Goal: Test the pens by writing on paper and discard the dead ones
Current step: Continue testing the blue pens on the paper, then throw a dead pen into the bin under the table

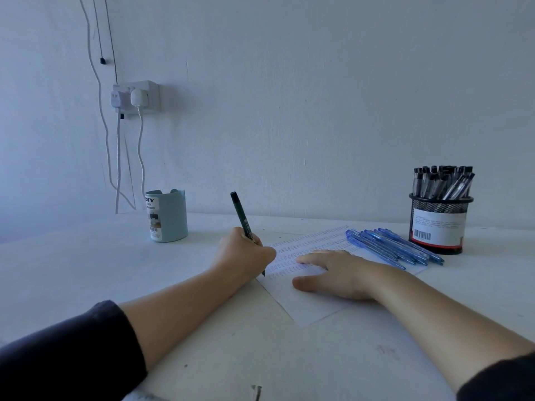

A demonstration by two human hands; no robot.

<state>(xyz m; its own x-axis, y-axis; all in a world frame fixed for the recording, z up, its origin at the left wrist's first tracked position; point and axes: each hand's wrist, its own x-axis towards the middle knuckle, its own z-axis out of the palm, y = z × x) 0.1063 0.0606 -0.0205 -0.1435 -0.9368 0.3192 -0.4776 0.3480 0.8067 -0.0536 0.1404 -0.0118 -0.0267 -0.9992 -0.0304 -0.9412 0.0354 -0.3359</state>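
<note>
Head view. A dark green pen with a black cap end (245, 222) is gripped in the left hand (246, 256), whose fingers are curled round the lower barrel in a writing hold. The pen is tilted with its upper end leaning away from the person and to the left, and its tip is set at the left edge of the white sheet of paper (312, 302), which lies flat on the white table (86, 270). Whether the tip is actually touching the sheet cannot be told. The right hand (335, 273) is laid flat on the paper with straight, spread fingers, holding nothing and pinning the sheet.

Rows of small test marks are visible across the upper part of the sheet. A row of blue translucent ballpoint pens (393, 247) lies on the far right corner of the paper, just beside a black wire-mesh pen cup with a white label (438, 227) filled with clear-barrelled pens with black caps (443, 182). A pale blue plastic desk organiser cup (168, 215) stands well apart to the left, near the wall.

The step in hand is judged to be the writing test of the green pen. For a sound result, the stroke should be made on unmarked paper beside the existing rows, with moderate, even pressure and several short strokes before a verdict is given. The sheet should be kept pinned so that it cannot slide. Faint scoring without ink would be read as a dead pen.
</note>
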